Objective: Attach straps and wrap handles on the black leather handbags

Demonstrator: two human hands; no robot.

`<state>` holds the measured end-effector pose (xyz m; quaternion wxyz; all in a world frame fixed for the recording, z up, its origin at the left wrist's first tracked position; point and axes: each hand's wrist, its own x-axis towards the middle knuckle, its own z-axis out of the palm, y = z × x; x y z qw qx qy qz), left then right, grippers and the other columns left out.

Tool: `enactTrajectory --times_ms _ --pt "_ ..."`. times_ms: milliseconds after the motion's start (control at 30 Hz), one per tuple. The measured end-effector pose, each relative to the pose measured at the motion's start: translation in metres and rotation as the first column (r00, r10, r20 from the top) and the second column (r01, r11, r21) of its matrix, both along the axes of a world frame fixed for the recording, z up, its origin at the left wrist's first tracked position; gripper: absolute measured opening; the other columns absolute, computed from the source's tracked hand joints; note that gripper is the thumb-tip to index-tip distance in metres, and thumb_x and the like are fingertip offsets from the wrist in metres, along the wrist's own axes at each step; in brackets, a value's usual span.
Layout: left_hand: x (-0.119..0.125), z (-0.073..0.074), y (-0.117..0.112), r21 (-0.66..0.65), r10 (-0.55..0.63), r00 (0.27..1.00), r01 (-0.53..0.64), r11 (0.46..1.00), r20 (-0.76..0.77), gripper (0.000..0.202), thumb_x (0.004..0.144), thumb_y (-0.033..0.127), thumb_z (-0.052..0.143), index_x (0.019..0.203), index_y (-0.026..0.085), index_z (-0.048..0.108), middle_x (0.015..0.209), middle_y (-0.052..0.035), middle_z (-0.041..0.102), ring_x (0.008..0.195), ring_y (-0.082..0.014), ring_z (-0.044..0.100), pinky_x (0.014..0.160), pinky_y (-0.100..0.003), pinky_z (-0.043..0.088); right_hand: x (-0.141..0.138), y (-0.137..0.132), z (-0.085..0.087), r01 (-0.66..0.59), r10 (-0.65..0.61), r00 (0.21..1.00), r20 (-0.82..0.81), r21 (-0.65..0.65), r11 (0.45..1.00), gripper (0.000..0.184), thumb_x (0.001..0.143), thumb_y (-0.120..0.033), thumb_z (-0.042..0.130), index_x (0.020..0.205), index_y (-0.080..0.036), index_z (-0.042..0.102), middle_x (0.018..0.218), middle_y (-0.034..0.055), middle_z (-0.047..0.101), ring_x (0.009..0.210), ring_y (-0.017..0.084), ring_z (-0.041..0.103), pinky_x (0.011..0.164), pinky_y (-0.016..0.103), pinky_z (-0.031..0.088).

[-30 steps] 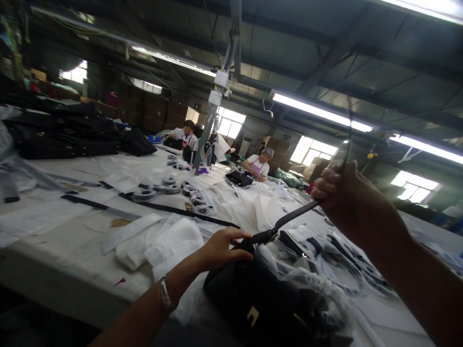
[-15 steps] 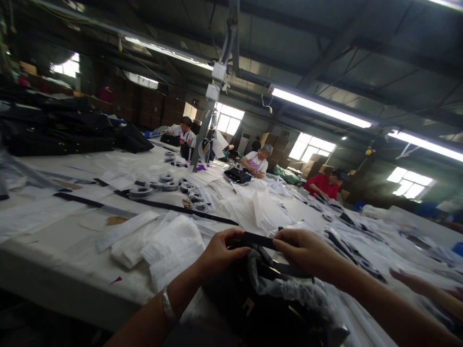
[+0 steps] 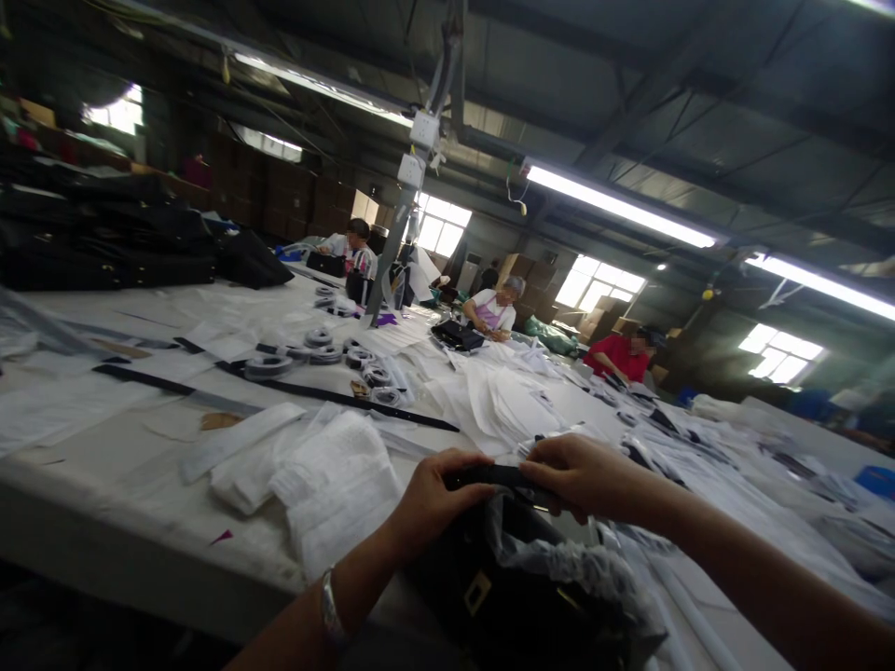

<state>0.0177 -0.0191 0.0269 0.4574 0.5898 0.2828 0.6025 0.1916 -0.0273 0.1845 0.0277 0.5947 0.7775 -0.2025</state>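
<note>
A black bag (image 3: 517, 610) with gold-coloured metal fittings stands at the table's near edge, low in the head view. Crumpled clear plastic (image 3: 570, 564) lies along its top opening. Over the bag, a black strap (image 3: 507, 477) runs between my two hands. My left hand (image 3: 434, 494), with a silver bracelet on the wrist, pinches the strap's left end between thumb and fingers. Farther right, my right hand (image 3: 573, 471) grips the same strap, its fingers curled beneath. Where the strap joins the bag is hidden.
White wrapping sheets (image 3: 336, 494) lie left of the bag. Beyond are a long black strap (image 3: 342, 401), several grey rolls (image 3: 269, 363) and a metal post (image 3: 395, 242). Black bags (image 3: 140, 247) are piled at the far left. Several co-workers (image 3: 493, 308) sit across the table.
My right hand's fingers have curled farther under the strap, and the strap has tilted. The bag has shifted slightly. Another person's hand at the right edge has left the view.
</note>
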Motion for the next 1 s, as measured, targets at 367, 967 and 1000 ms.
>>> enactTrajectory --times_ms 367,967,1000 --pt "0.007 -0.004 -0.01 -0.095 0.107 0.994 -0.106 0.99 0.008 0.029 0.068 0.026 0.083 0.096 0.023 0.079 0.099 -0.0041 0.077 0.098 -0.0255 0.069 0.091 -0.033 0.052 -0.01 0.006 -0.014 -0.178 0.155 0.978 0.14 0.166 0.97 0.035 0.087 -0.038 0.049 0.064 -0.018 0.065 0.057 0.0011 0.068 0.052 0.013 0.056 0.05 0.024 0.034" --pt "-0.002 0.003 -0.009 -0.092 0.134 0.989 -0.128 0.987 0.06 0.032 0.064 0.024 0.085 0.094 0.019 0.074 0.095 -0.0039 0.076 0.09 -0.0229 0.069 0.083 -0.03 0.053 -0.006 -0.011 -0.023 -0.257 0.11 0.935 0.337 0.429 0.866 0.02 0.092 -0.043 0.051 0.101 -0.026 0.058 0.085 0.0052 0.072 0.078 0.026 0.064 0.063 0.031 0.033" --pt "-0.002 0.002 -0.008 -0.091 0.126 0.99 -0.12 0.989 0.062 0.032 0.064 0.024 0.085 0.093 0.019 0.074 0.094 -0.0039 0.076 0.09 -0.0229 0.069 0.083 -0.03 0.053 -0.005 -0.011 -0.022 -0.247 0.12 0.944 0.306 0.418 0.874 0.017 0.092 -0.04 0.051 0.101 -0.027 0.058 0.085 0.0043 0.071 0.079 0.025 0.064 0.064 0.031 0.034"
